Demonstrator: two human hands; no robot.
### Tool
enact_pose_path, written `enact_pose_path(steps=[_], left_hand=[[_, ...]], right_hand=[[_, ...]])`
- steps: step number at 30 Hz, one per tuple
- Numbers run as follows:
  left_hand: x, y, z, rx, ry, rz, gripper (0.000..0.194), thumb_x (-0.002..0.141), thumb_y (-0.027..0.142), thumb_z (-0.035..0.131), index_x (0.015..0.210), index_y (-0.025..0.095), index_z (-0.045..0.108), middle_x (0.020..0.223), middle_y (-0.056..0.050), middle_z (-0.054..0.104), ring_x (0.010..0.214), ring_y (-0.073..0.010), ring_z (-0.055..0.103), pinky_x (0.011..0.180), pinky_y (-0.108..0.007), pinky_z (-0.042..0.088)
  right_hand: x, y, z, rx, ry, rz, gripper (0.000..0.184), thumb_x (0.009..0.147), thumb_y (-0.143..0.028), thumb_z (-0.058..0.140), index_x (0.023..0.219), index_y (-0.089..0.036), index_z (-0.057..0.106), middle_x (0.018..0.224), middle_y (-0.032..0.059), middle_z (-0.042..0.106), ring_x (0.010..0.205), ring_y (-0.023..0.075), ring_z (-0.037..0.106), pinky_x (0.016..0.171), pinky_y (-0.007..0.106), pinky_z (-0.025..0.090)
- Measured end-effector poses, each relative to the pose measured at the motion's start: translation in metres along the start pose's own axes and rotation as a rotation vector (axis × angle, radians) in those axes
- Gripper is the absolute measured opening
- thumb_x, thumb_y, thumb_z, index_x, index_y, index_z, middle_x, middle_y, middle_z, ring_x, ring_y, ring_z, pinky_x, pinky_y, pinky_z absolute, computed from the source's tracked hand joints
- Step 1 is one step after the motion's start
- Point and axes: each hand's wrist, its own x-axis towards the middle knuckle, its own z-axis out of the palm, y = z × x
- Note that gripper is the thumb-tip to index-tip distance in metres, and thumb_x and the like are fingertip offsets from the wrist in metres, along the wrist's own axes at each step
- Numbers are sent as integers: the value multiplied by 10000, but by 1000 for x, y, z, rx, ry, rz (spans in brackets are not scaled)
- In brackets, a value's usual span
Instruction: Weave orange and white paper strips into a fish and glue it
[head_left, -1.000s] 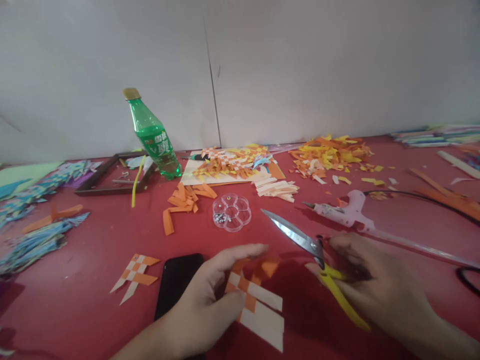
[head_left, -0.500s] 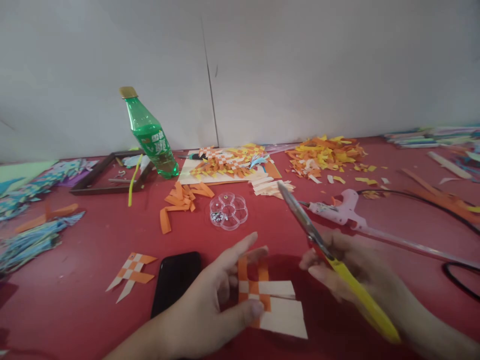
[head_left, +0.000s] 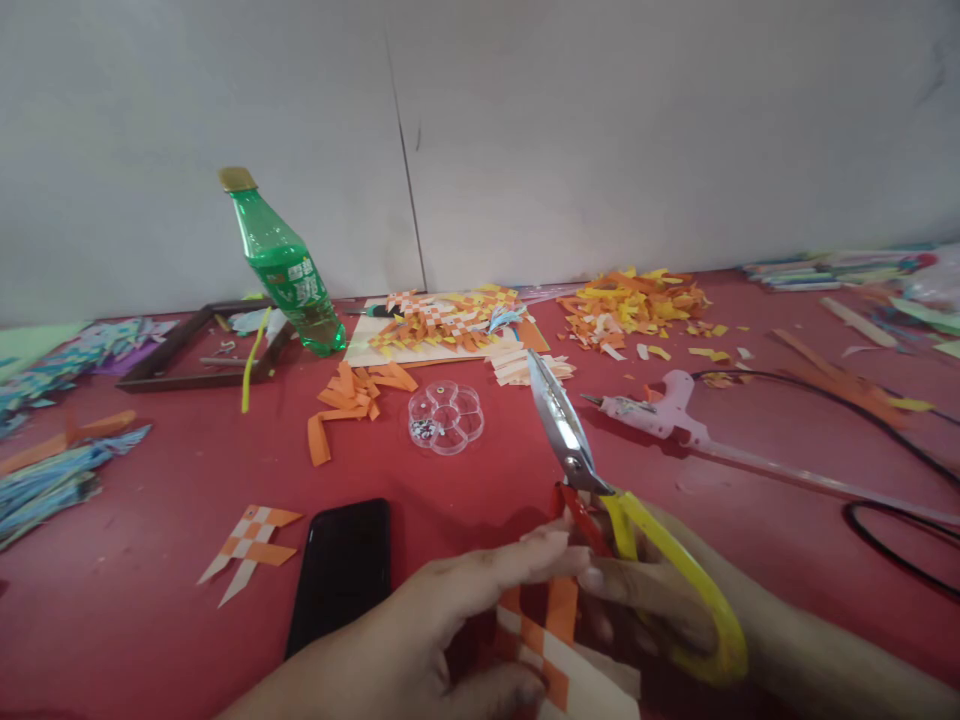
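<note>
My left hand (head_left: 457, 620) is closed on a woven paper piece (head_left: 551, 655) of orange and cream strips, low in the middle of the view. Its thumb lies on the checkered part, and its fingertips meet those of my right hand (head_left: 660, 590). Scissors (head_left: 574, 465) with a yellow and a red handle rest in my right hand, blades pointing up and away, nearly together. On the table to the left lies a fish-shaped woven paper piece (head_left: 251, 545) in the same colours. Beside my left forearm is a black phone (head_left: 341, 565).
A clear flower-shaped bead box (head_left: 446, 418) sits ahead, near orange strips (head_left: 356, 395). A pink glue gun (head_left: 652, 410) with a black cable lies right. Behind are a green bottle (head_left: 289, 275), a dark frame (head_left: 139, 378) and paper scraps (head_left: 637, 305).
My hands have come together at the woven piece, which has shifted right and turned. The scissors have swung more upright, with both handles showing. The view has shifted slightly.
</note>
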Motion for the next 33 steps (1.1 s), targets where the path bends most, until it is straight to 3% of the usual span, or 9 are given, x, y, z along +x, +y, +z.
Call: enact_pose_path(steps=[4,9,13,16,18,21,24,29,33], left_hand=[[-2,-3,2,-40,37,4,693,828,60,651,1375,457,499,1437,-26,550,1313,-262,528,1005,-385,521],[-4,-9,2,2,85,-2,704,819,79,668,1404,425,483,1393,-55,598,1256,-283,583,948,-388,560],[-3,-13,7,-100,158,-19,750,823,87,683,1423,464,436,1438,-43,554,1063,-223,698,897,-326,582],[2,-14,12,-206,362,-20,762,779,129,747,1406,453,458,1522,-60,451,835,-159,741,749,-258,612],[7,-14,12,-248,541,2,802,738,166,793,1414,415,442,1476,-95,495,678,-111,719,643,-227,603],[15,-14,4,-260,784,-17,861,709,206,824,1439,335,384,1130,-55,673,559,-75,665,588,-207,575],[20,-16,-7,-284,904,-57,912,669,232,853,1440,255,368,910,17,647,613,-98,682,652,-231,582],[19,-22,-13,-295,908,-78,1011,629,235,880,1462,277,308,1344,-143,553,631,-97,702,693,-290,606],[19,-22,-11,-320,905,-113,1011,661,234,866,1483,298,281,1504,-182,421,715,-109,720,754,-299,605]], right_hand=[[-3,-11,2,-12,-31,-47,479,707,-508,770,1037,-186,641,713,38,676,561,157,615,486,242,461],[-2,-11,6,46,-54,-65,502,649,-475,815,1001,-191,596,750,20,647,636,170,631,544,261,498],[4,-3,1,101,87,-108,427,649,-410,839,883,-189,557,697,-27,605,594,112,591,534,215,479],[11,-2,-8,92,313,-194,419,652,-435,838,807,-188,538,705,-15,625,574,115,612,528,228,510],[16,-4,-14,93,464,-216,460,609,-470,856,780,-196,528,701,0,644,580,145,647,529,255,544],[19,-9,-20,101,630,-201,528,531,-505,881,799,-215,530,745,26,680,659,209,708,540,286,588],[17,-11,-23,23,655,-197,579,573,-544,846,938,-230,524,996,105,720,802,277,738,503,295,599],[11,-8,-23,-115,600,-197,584,641,-536,808,973,-231,437,1201,169,669,724,259,743,354,239,526],[6,-10,-19,-214,506,-167,483,697,-565,744,884,-220,463,855,60,711,443,137,626,313,216,458]])
